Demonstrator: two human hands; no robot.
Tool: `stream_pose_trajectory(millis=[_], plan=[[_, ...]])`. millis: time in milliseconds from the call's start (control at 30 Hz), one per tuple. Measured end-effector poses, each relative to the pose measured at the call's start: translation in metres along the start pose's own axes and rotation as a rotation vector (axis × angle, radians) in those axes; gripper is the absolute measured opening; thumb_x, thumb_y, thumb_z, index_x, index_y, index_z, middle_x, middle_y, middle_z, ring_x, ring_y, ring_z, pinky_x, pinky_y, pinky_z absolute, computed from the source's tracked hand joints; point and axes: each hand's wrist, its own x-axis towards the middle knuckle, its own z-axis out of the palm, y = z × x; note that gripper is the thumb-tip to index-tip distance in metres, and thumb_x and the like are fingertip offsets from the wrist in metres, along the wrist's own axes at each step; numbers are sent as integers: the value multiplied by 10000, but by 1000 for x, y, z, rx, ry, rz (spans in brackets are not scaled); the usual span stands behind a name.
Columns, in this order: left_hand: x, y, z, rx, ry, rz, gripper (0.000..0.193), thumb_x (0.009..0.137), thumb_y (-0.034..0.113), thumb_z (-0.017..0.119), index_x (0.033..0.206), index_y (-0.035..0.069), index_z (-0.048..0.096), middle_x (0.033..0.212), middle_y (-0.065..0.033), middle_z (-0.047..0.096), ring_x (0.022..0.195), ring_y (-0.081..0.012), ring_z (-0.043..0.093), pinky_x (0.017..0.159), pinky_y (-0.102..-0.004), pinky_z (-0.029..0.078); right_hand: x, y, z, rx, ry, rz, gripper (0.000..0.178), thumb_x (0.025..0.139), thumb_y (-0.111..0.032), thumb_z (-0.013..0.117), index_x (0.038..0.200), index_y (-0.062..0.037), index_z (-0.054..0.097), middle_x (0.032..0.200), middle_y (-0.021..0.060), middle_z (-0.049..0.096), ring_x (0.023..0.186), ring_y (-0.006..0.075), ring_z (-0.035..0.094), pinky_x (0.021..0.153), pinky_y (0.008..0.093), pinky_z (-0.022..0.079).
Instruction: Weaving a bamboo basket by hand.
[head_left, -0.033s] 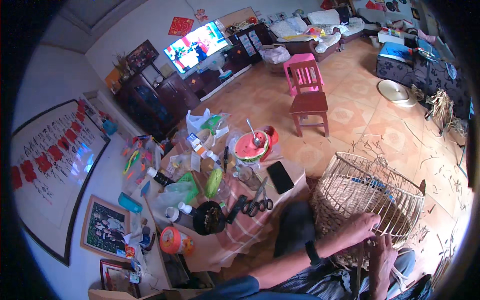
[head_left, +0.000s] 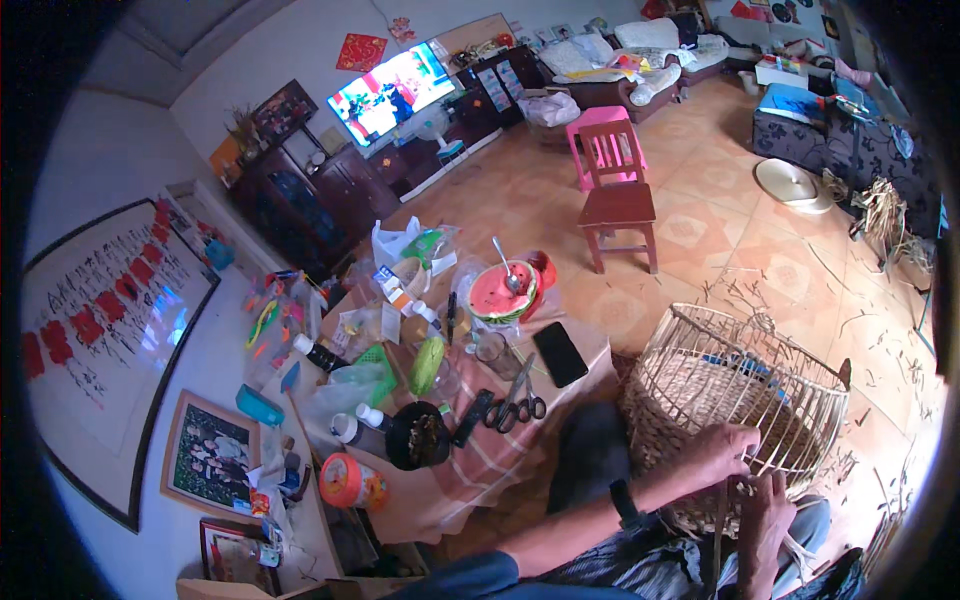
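A half-woven basket [head_left: 665, 420] leans against my lap at the lower right, with bare upright stakes above a braided plant-fibre wall. My left hand [head_left: 722, 452], a black watch on its wrist, reaches across to the near side of the basket, fingers closed at the stakes. What its fingertips pinch is too small to make out. Just below, my right hand [head_left: 766, 512] is closed by the same edge, pinching a flat plant-fibre strip. Pale loose strips [head_left: 797, 553] hang beside my right wrist.
A cluttered table on my left carries a watermelon half [head_left: 497, 292] with a spoon, a phone [head_left: 560, 354], scissors [head_left: 518, 402], a black bowl [head_left: 418, 440] and an orange-lidded jar [head_left: 350, 482]. Ahead stands a wooden chair [head_left: 617, 205]. Fibre scraps litter the tiled floor at right.
My right hand has shifted very slightly downward beside the basket. My left hand stays almost in place; the basket looks unmoved.
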Motion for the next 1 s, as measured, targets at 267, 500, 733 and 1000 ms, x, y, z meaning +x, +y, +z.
stream_pose_trajectory(millis=[267,500,733,1000], plan=[[7,-5,7,107,2,-128,204,736,63,730,875,35,582,787,-203,630,843,-426,638,736,-511,473,-4,-22,-30,255,110,210,332,679,-43,801,972,-117,665,1000,112,615,825,362,671,646,453,546],[10,-16,14,127,41,-40,237,729,32,686,936,40,570,785,-197,622,834,-433,630,728,-520,462,-21,-25,40,8,1,49,375,767,-187,795,1072,-100,593,883,149,614,769,398,644,634,507,486],[10,-12,11,118,46,-91,186,726,3,680,898,25,611,791,-205,651,808,-423,645,715,-508,475,-8,-59,4,47,-1,185,285,868,-150,705,1108,-83,568,920,199,617,782,434,639,667,534,480],[16,-6,4,7,3,-132,152,714,-12,709,854,9,654,746,-203,666,751,-373,673,678,-472,498,2,-54,-2,22,-123,253,178,920,-144,639,1017,-22,555,795,223,647,734,434,662,609,514,484]])
